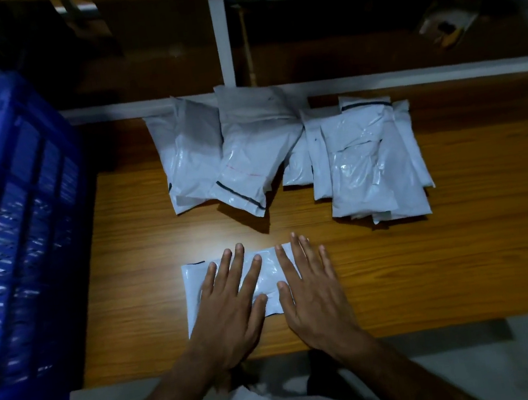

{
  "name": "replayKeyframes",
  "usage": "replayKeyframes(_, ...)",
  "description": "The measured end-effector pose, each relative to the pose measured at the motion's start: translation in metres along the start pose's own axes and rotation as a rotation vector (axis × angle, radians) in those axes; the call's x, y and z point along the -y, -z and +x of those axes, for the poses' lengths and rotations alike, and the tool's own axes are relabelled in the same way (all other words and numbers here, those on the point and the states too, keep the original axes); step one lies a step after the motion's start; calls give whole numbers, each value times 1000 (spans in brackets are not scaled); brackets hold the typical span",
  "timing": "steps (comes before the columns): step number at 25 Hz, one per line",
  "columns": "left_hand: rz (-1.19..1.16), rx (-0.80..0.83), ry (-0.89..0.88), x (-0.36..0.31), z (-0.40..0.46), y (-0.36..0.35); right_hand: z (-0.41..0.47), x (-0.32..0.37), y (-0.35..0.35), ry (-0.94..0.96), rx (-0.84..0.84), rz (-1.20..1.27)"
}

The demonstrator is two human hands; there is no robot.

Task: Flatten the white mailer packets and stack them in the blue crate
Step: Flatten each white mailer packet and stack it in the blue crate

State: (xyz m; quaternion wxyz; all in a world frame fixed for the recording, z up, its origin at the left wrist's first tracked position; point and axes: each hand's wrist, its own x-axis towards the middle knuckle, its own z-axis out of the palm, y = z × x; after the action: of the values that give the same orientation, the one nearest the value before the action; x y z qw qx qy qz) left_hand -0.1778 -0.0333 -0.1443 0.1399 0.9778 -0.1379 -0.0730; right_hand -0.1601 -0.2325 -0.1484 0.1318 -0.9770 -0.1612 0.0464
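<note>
The blue crate [17, 214] is standing at the left edge of the bench [467, 256], so the left hand [233, 305] is the nearer one to it. The white mailer packet [234, 288] is lying crosswise before the person, with more packets [290, 155] piled beyond. Both the left hand and the right hand [312, 291] are pressing on it flat, fingers straight and spread, gripping nothing.
</note>
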Motion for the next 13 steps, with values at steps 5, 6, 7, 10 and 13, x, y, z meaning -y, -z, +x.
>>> replayKeyframes(5,76,97,-69,39,-29,23,-3,-14,11,197,109,89)
replayKeyframes(6,102,92,-77,44,-32,23,-5,-15,12,247,135,77)
replayKeyframes(7,123,84,-87,48,-31,22,-5,-14,13,276,135,64)
replayKeyframes(10,81,66,-100,50,-25,23,-4,-3,5,271,63,72)
replayKeyframes(13,-11,55,-56,51,-24,38,3,16,0,216,0,21)
